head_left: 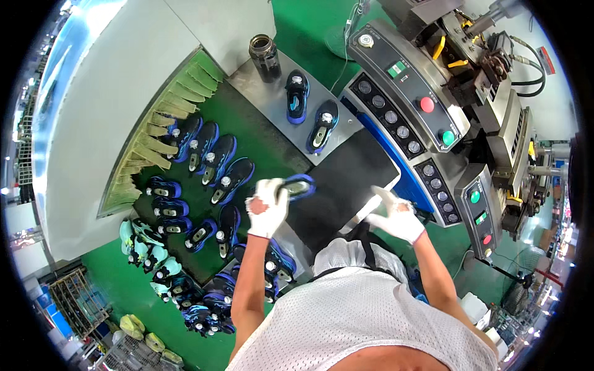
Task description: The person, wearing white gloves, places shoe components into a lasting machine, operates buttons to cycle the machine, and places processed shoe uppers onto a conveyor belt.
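Observation:
My left hand [268,208], in a white glove, is closed on the near end of a dark shoe with a blue-purple sole [299,187]. The shoe is held over the left part of a black mat [346,179], and its pale insole area faces up. My right hand [398,217], also gloved in white, is by the mat's right edge, close to the blue machine front. Its fingers are spread and I see nothing in them. Two more dark shoes, one upright [297,98] and one beside it [323,127], stand on the metal table beyond the mat.
A dark bottle [265,59] stands on the metal table [263,102]. To the left, several shoes [216,159] sit on a green surface below a flap-curtained machine opening [167,117]. Control panels with gauges and buttons [408,86] rise at right. More shoes [210,312] crowd the lower left.

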`<action>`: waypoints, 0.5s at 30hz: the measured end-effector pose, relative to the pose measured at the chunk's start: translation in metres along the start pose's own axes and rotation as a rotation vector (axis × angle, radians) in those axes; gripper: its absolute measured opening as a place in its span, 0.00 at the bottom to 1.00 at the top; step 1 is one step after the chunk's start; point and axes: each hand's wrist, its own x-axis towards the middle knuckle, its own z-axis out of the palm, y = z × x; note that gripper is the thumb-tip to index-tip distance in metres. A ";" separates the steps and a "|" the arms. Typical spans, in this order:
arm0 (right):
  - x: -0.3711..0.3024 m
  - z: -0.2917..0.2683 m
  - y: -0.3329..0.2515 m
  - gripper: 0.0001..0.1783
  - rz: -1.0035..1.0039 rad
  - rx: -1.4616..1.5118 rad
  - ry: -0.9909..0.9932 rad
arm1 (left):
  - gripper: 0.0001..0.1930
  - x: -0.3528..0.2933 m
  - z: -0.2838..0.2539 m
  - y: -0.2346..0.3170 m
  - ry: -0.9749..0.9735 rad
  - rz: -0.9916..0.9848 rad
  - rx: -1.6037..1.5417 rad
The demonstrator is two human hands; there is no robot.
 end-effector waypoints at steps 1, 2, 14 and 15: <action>0.007 0.007 -0.013 0.51 -0.219 -0.005 0.014 | 0.11 0.002 -0.007 0.028 -0.065 0.121 0.028; 0.024 0.025 -0.010 0.50 -0.457 -0.113 0.087 | 0.11 0.006 -0.012 0.058 -0.135 0.249 0.057; -0.018 -0.032 0.114 0.40 -0.152 0.791 0.075 | 0.23 0.086 0.019 0.309 0.079 0.885 -0.240; -0.031 -0.039 0.132 0.36 -0.187 1.007 0.069 | 0.22 0.094 0.028 0.320 0.193 0.910 -0.153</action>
